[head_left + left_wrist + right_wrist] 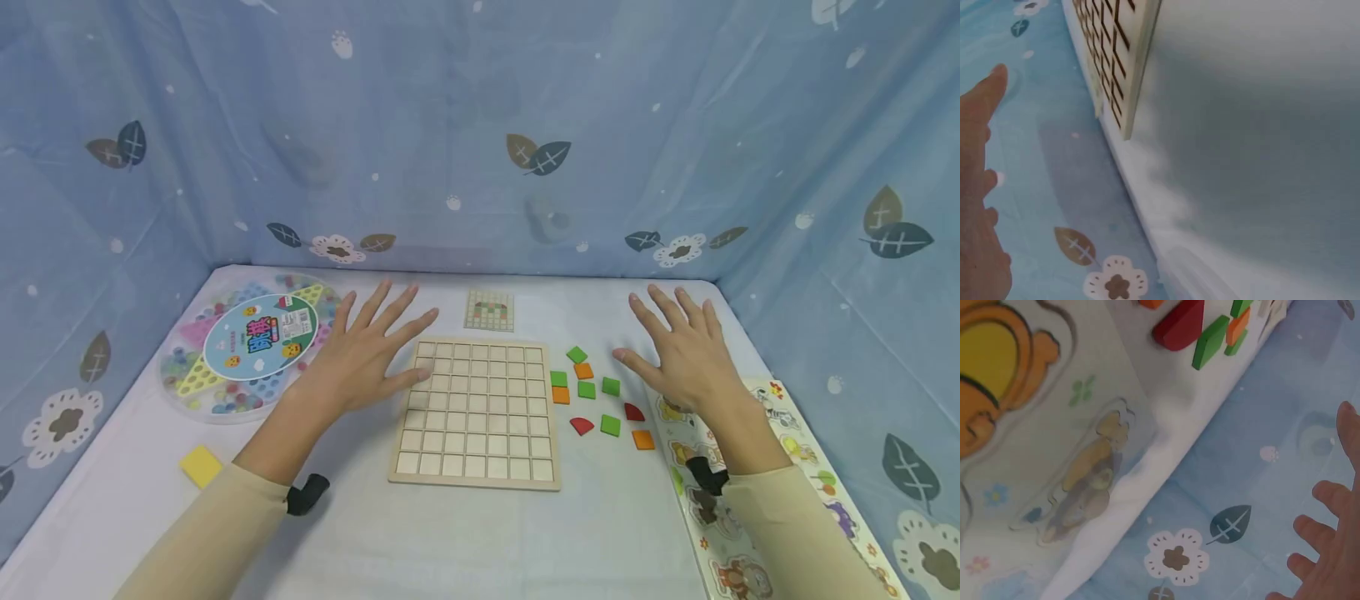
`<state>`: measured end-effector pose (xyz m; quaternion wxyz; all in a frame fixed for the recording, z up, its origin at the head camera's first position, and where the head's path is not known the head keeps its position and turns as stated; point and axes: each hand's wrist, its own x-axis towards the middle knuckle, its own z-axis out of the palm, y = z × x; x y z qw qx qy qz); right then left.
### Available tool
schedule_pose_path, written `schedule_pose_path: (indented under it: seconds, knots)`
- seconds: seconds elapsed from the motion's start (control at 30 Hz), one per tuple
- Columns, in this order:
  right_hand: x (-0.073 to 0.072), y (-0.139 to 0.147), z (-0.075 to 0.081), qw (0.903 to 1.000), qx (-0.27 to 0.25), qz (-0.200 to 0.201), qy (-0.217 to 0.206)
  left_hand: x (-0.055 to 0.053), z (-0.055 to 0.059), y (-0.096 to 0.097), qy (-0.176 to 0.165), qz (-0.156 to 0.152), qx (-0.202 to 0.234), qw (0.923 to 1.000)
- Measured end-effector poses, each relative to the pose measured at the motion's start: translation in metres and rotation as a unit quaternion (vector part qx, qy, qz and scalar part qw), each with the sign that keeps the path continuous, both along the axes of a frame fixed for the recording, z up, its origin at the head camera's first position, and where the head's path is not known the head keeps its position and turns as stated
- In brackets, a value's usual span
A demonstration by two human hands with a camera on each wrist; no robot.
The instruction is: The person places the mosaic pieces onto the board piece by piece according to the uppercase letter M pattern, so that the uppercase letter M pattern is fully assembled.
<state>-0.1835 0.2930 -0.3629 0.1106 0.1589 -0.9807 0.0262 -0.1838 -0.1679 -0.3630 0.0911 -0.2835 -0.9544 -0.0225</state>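
Both left hand (375,358) and right hand (686,354), fingers spread, flank a gridded board (480,412); the right-wrist view, unlike the left, catches coloured tiles (1211,342). White tabletop (465,542) beneath, blue cloth (450,108) beyond.

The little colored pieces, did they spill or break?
None looks broken. The green, orange and red pieces lie scattered at different angles to the right of the wooden board, so they look a bit messy; I can't tell whether they spilled.
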Motion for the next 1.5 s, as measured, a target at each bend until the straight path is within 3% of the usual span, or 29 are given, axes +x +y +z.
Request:
schedule_pose_path:
  seconds: [0.23, 0.53, 0.77, 0.97, 1.3, 1.5]
  knots:
    - [0.002, -0.002, -0.011, 0.9958, -0.055, 0.072, 0.01, 0.007, -0.01, -0.008, -0.051, -0.011, 0.015, 0.9985]
    - [0.013, -0.01, -0.021, 0.9839, -0.131, 0.098, -0.072, 0.018, -0.025, -0.012, -0.094, -0.028, 0.041, 0.9944]
    - [0.018, -0.018, -0.026, 0.9656, -0.184, 0.121, -0.139, 0.026, -0.036, -0.014, -0.116, -0.04, 0.052, 0.9911]
    - [0.021, -0.019, -0.029, 0.9443, -0.223, 0.153, -0.188, 0.028, -0.044, -0.015, -0.121, -0.049, 0.06, 0.9897]
    - [0.023, -0.026, -0.035, 0.9178, -0.242, 0.2, -0.243, 0.031, -0.048, -0.019, -0.155, -0.046, 0.054, 0.9855]
    - [0.023, -0.03, -0.038, 0.9144, -0.224, 0.214, -0.26, 0.03, -0.051, -0.021, -0.185, -0.045, 0.055, 0.9802]
